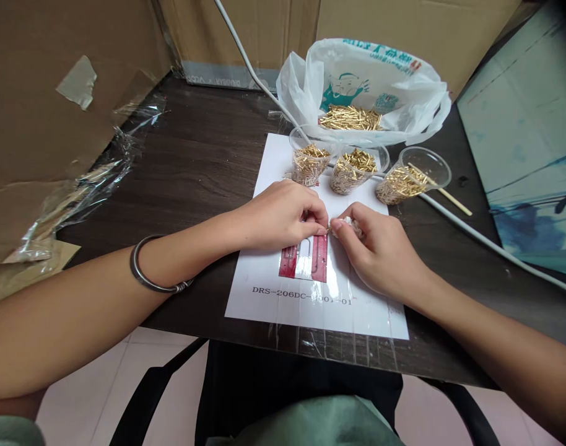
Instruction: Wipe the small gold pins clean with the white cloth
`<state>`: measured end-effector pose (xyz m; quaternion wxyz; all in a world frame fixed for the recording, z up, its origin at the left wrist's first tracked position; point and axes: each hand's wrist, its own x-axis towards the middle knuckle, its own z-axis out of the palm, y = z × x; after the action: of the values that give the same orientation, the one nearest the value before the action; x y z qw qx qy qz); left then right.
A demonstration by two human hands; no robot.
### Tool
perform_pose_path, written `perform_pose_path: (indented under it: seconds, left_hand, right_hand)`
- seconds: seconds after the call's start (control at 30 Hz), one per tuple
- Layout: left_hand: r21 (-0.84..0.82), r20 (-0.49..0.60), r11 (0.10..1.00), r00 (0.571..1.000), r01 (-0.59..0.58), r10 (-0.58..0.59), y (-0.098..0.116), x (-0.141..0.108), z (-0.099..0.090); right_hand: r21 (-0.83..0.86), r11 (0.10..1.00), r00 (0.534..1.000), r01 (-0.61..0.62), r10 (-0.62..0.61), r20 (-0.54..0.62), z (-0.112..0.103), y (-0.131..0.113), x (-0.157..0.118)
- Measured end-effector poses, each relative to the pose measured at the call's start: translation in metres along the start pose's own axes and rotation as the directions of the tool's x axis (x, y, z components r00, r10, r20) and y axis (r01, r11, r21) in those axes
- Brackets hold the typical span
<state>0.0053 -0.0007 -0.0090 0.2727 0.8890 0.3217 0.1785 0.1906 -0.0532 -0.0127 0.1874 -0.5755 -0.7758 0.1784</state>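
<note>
Judging by how things lie, work is under way on one small golden piece point(328, 229), with plenty of similar pieces about. From left to right on the dark counter point(194, 155), the left cup point(309, 166) and the middle cup point(350, 178) are well stocked with short golden pins, a large heap of pins point(350, 118) lies in the open plastic bag point(394, 93) beyond them, and the right cup point(397, 186), tilted, holds more, with a pale stick point(452, 201) leaning out over its rim. Which of these pins are finished and which are left cannot be told. As for pose, the left forearm, wearing a metal bangle point(138, 272), comes in from the near left, and the left hand point(327, 228) is bent over a white printed sheet point(264, 272), thumb and forefinger pinching what seems to be the small golden piece, just above the right part of a red printed picture point(287, 266). Just beside it, the right hand point(366, 238) reaches in from the near right, fingers curled round a white wad point(352, 223) and thumb pressed against it, its tip close to the golden piece; whether wad and piece touch is too small to tell.
</note>
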Motion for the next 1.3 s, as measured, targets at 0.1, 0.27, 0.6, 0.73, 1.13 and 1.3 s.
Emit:
perform_pose_path:
  seconds: [0.1,0.27,0.6,0.73,1.13,1.3]
  left_hand:
    - [0.010,0.000,1.000,1.000,-0.019,0.019,0.000,0.000,0.000]
    - [0.025,-0.011,0.999,1.000,-0.026,0.027,-0.001,-0.001,0.001]
    - [0.012,0.001,1.000,1.000,-0.015,0.015,0.001,0.000,0.000]
    - [0.007,-0.002,1.000,1.000,-0.013,0.013,-0.001,0.000,0.001]
    - [-0.056,-0.009,0.998,0.999,0.031,-0.032,0.000,-0.001,-0.002]
    - [-0.092,-0.028,0.995,0.998,0.049,-0.052,0.002,-0.001,-0.003]
  right_hand:
    - [-0.040,0.999,1.000,-0.016,0.015,-0.017,0.001,-0.002,-0.002]
    - [-0.075,0.997,0.999,-0.024,0.021,-0.042,0.004,-0.006,-0.003]
    - [-0.208,0.978,0.995,-0.014,-0.007,-0.096,0.007,-0.010,-0.006]
    - [-0.288,0.958,0.992,0.008,-0.044,-0.121,0.009,-0.011,-0.006]
    - [-0.009,1.000,0.999,-0.015,0.015,-0.033,-0.003,0.000,-0.001]
    - [0.077,0.997,0.998,0.000,0.005,-0.064,-0.012,0.010,0.000]
